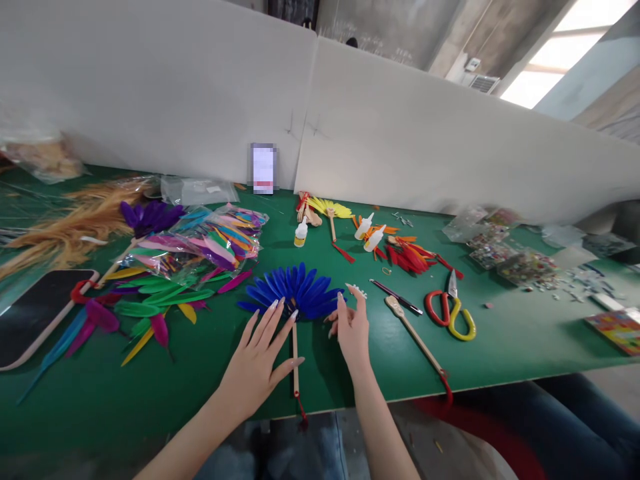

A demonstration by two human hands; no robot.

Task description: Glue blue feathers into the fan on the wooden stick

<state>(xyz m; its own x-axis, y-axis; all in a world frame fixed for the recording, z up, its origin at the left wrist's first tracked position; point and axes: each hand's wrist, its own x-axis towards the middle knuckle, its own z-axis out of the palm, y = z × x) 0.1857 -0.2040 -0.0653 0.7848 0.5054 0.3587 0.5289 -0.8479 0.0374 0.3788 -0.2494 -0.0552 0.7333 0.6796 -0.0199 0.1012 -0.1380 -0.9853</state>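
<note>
A blue feather fan [300,288] lies spread on the green table, its wooden handle [295,363] pointing toward me with a red tassel at the end. Over the fan's base rests my left hand [263,350], fingers stretched out and palm down, hiding part of where feathers meet handle. My right hand [351,327] is raised by the fan's right edge, index finger extended and the others partly bent. Near that fingertip shows a small whitish, beaded-looking piece [357,291]; whether the fingers touch it I cannot tell.
Right of my hands lie a pen [396,297], a bare wooden fan handle [415,337] and red-and-yellow scissors [451,310]. Behind stand glue bottles [301,233], a yellow fan [331,209] and a red fan [407,255]. Loose feathers [155,300] and a phone [43,317] occupy the left.
</note>
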